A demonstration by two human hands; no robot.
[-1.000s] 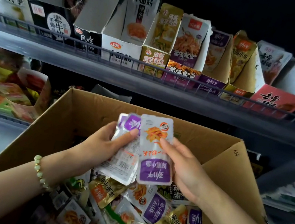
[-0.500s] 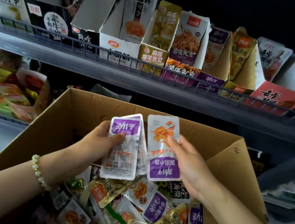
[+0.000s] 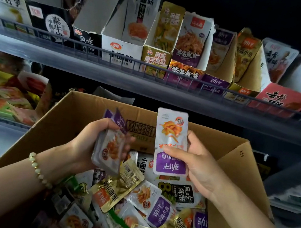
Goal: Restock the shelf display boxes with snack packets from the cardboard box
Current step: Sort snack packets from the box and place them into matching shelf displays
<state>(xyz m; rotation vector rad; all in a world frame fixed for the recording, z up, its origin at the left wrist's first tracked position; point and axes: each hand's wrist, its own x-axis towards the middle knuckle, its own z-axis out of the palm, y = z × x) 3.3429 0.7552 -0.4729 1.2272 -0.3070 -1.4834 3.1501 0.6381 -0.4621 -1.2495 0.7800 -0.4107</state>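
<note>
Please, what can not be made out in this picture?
Head view: number of packets in the left hand; the hand and the front packet cover the stack.
Head view: bottom of the cardboard box; loose packets hide it.
Head view: lower-shelf goods; dim, blurred, cut by the left edge.

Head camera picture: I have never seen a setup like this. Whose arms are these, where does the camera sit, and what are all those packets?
There is no machine here. A person wears a camera on the head, and it looks down at both bare hands. The left hand, with the bead bracelet, grips a small stack of purple-and-white packets. The right hand holds a single matching packet upright. Below them stands an open cardboard box full of mixed snack packets. Above, a shelf carries open display boxes, one of them purple like the held packets.
</note>
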